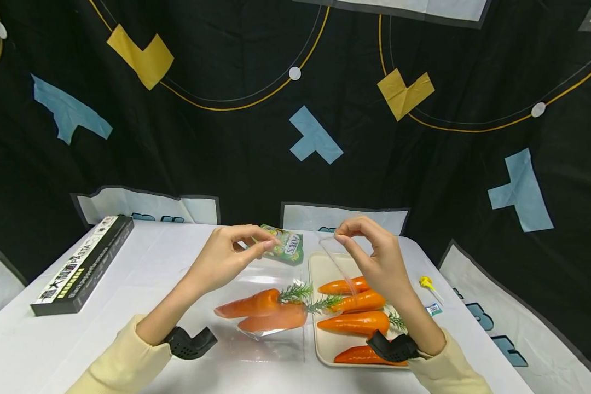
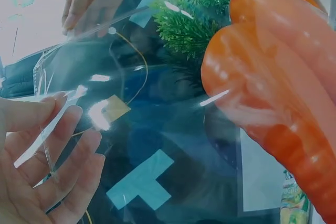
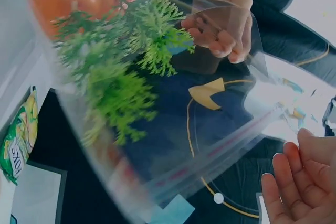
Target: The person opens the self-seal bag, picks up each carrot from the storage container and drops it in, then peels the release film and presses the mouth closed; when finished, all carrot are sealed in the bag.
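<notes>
- Clear plastic bag [image 1: 271,306] lies mid-table nr the front edge, two carrots [image 1: 261,309] inside; left hand [image 1: 226,257] & right hand [image 1: 374,257] each pinch one side of its mouth, lifted.
- To do it well, I'd judge: keep both lips taut & apart, mouth towards tray [image 1: 320,268].
- Bag edges hard to trace; tray's front carrots partly hidden by right wrist.

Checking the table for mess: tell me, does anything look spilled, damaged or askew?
Nothing stands out. Both hands pinch the clear bag's open edge; two carrots lie inside, others on the tray.
</notes>
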`<action>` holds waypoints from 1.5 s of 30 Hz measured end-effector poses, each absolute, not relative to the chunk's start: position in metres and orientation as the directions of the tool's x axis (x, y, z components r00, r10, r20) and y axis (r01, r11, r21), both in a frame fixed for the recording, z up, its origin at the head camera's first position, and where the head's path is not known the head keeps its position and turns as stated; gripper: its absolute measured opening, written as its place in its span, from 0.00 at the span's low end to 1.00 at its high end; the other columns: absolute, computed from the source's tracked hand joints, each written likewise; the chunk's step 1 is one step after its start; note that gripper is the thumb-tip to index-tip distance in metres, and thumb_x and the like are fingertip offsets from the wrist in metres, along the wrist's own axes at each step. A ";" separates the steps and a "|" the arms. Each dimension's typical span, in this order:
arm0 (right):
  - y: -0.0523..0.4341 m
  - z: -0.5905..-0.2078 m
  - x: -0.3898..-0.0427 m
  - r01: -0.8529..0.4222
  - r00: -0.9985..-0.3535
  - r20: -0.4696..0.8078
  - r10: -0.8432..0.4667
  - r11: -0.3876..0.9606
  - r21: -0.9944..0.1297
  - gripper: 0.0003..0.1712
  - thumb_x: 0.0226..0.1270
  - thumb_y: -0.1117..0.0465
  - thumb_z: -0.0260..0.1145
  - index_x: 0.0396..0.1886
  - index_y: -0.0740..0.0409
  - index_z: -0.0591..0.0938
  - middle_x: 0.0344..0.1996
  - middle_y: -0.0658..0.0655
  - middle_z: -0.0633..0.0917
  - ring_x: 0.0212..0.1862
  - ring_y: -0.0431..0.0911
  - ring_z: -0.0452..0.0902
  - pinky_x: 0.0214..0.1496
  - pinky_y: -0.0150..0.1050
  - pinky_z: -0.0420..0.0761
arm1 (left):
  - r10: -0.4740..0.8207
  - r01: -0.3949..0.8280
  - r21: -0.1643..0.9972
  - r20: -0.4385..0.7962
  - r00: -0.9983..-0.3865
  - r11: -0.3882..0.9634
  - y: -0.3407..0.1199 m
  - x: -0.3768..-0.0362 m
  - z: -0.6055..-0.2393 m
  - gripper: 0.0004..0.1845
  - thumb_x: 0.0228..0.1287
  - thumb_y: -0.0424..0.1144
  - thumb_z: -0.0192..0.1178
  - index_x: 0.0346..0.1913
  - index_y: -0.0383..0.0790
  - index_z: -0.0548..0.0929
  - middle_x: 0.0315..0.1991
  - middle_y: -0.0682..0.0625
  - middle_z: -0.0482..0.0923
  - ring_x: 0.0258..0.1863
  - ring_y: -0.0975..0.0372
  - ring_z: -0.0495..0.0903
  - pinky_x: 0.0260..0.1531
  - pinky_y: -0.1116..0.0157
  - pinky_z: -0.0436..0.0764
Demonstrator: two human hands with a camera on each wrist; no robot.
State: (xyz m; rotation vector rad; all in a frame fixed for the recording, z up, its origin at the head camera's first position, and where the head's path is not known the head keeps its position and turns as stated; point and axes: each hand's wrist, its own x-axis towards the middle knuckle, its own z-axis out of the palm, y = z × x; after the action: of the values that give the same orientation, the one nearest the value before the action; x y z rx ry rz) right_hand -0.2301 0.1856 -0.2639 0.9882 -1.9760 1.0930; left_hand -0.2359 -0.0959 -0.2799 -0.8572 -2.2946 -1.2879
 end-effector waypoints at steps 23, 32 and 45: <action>0.227 -0.291 -0.230 -0.732 -0.665 0.732 -0.149 0.327 -0.598 0.04 0.66 0.74 0.61 0.37 0.65 0.80 0.36 0.59 0.81 0.41 0.43 0.76 0.49 0.28 0.78 | 0.221 0.611 0.659 0.580 -0.784 0.438 -0.117 -0.238 -0.279 0.06 0.65 0.45 0.63 0.41 0.51 0.87 0.31 0.58 0.82 0.29 0.60 0.79 0.20 0.66 0.76; 0.255 -0.305 -0.227 -0.683 -0.712 0.693 -0.114 0.342 -0.645 0.04 0.67 0.75 0.60 0.38 0.68 0.80 0.36 0.58 0.81 0.40 0.41 0.78 0.46 0.27 0.78 | 0.197 0.615 0.661 0.596 -0.778 0.430 -0.123 -0.238 -0.279 0.06 0.65 0.41 0.63 0.43 0.49 0.87 0.31 0.56 0.83 0.29 0.60 0.79 0.21 0.67 0.76; 0.308 -0.318 -0.220 -0.503 -0.816 0.578 -0.024 0.522 -0.689 0.06 0.70 0.65 0.61 0.41 0.65 0.80 0.36 0.49 0.81 0.37 0.39 0.75 0.33 0.27 0.77 | 0.162 0.606 0.670 0.603 -0.781 0.428 -0.130 -0.236 -0.280 0.06 0.66 0.39 0.62 0.43 0.47 0.87 0.33 0.53 0.83 0.29 0.54 0.80 0.23 0.67 0.78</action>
State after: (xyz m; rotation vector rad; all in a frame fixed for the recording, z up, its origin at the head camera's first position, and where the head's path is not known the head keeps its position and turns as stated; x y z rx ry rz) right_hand -0.2198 0.3077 -0.3183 0.4290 -2.2577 1.2543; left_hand -0.2362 -0.1305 -0.2799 -0.6500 -2.2345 -1.3181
